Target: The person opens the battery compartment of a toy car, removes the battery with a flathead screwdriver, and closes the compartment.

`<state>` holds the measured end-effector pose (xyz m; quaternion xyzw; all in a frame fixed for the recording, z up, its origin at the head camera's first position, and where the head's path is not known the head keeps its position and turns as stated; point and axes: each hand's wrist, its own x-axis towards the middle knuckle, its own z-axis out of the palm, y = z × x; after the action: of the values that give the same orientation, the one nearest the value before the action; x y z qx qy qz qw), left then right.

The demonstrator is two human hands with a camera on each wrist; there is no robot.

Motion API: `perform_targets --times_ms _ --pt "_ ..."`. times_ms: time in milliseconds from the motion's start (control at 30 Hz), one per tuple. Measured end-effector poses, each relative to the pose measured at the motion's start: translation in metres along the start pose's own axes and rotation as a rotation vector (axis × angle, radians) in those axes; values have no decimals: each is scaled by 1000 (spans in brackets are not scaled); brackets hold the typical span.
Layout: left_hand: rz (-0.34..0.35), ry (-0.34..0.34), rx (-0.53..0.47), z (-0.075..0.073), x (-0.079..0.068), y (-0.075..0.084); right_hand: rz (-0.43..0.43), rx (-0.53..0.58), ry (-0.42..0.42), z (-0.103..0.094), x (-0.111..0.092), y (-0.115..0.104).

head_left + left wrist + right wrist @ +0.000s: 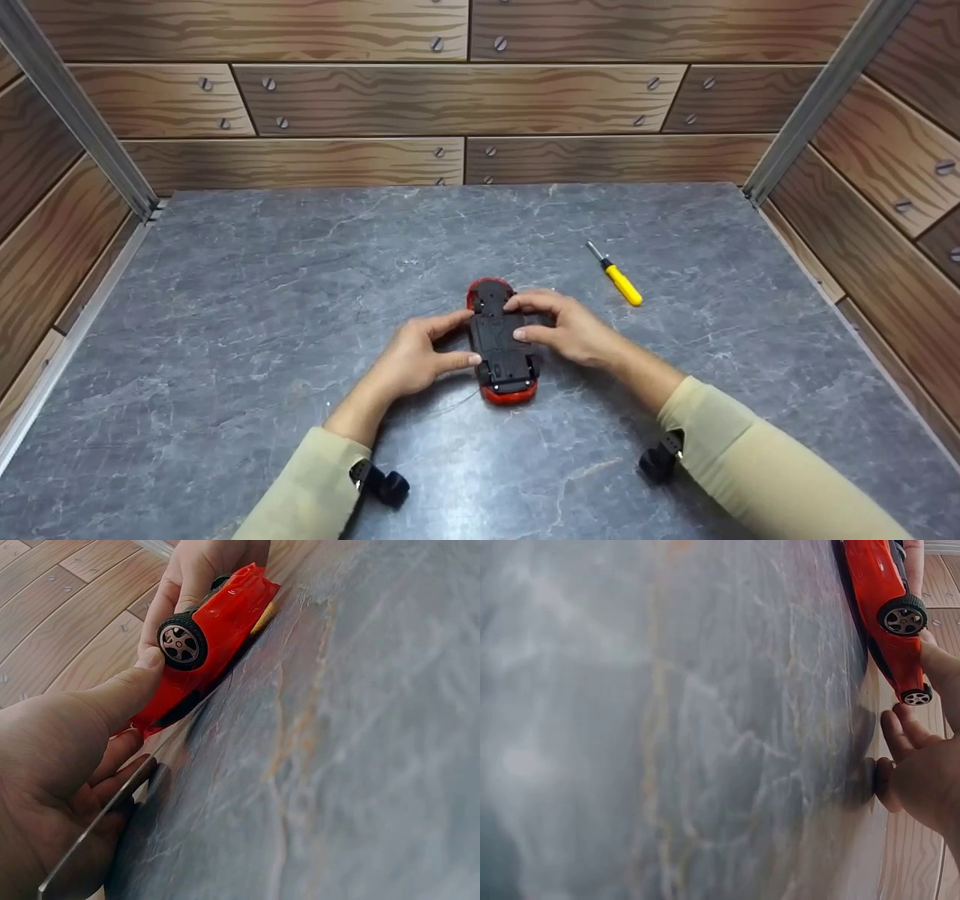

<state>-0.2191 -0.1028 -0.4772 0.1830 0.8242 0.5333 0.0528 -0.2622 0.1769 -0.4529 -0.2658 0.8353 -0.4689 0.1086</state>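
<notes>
A red toy car [496,341] lies upside down on the table, its black underside facing up and its length running away from me. My left hand [414,358] holds its left side, thumb by the near wheel and index finger farther up. From the right, my right hand [581,331] grips it with thumb and index finger over the edge of the underside. In the left wrist view a dark wheel [181,643] with a silver hub shows beside my left thumb. A thin metal rod [82,836] runs from near the car past my left fingers.
A screwdriver [621,283] with a yellow handle lies to the right, beyond my right hand, its tip pointing away and left. The grey marbled table [300,262] is bounded by wood-patterned walls [457,97] and metal corner posts [825,97].
</notes>
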Motion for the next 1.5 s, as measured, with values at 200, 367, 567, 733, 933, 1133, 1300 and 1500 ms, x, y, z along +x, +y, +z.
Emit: perform_targets --times_ms 200,367,567,733,933,1133,1300,1500 --pt "-6 -15 1 2 4 1 -35 -43 67 -3 -4 -3" --pt "-3 -21 -4 4 5 1 -76 -77 124 -2 -8 -7" --pt "-3 -18 -8 3 4 0 -122 -163 163 0 -12 -11" --pt "6 -17 -11 2 3 0 -120 -155 153 1 -14 -15" --pt "3 -25 -21 0 0 -1 -123 -149 132 2 -13 -19" --pt "3 -32 -45 -2 -1 -1 -129 -173 106 1 -11 -21" --pt "-6 -39 -49 -2 -1 -2 -126 -170 99 1 -10 -22" --pt "1 -38 -57 -3 0 -2 -115 -144 121 2 -10 -26"
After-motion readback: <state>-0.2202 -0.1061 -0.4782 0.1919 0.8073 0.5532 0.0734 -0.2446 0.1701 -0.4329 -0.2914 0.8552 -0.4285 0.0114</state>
